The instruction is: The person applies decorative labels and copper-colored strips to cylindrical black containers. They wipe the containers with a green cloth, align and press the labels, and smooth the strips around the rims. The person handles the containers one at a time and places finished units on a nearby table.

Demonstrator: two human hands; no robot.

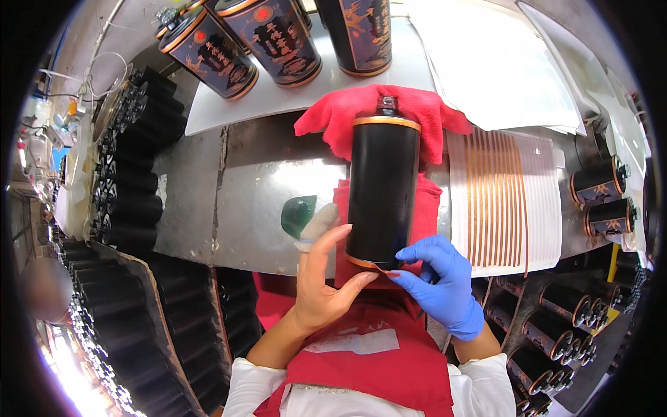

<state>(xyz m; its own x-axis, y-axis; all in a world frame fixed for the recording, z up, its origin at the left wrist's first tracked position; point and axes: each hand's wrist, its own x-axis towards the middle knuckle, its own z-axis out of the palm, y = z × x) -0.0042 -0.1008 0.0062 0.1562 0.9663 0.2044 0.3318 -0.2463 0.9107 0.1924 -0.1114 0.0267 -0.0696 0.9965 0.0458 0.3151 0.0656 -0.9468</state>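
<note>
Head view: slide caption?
Bare left hand and gloved right hand at the base of a black bottle on red cloth.

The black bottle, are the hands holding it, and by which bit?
Yes. The left hand and blue-gloved right hand hold the bottle by its bottom end, at the copper band. Its neck end lies over red cloth.

The bottle (383, 194) is black all over, with a shiny gold band (387, 122) round its top. The cloth (319, 125) is pinky red. I see a bright blue glove (450, 285), a red apron (375, 379) with a pale grey patch (361, 340), and white sleeves (483, 386). The scraper (299, 214) is dark green. Brown-gold strips (490, 201) make stripes on a white sheet (545, 229). The table (260, 170) is silver-grey. The back bottles (274, 42) have purply-blue labels with orange and black pictures, and two show a red dot (263, 13).
</note>
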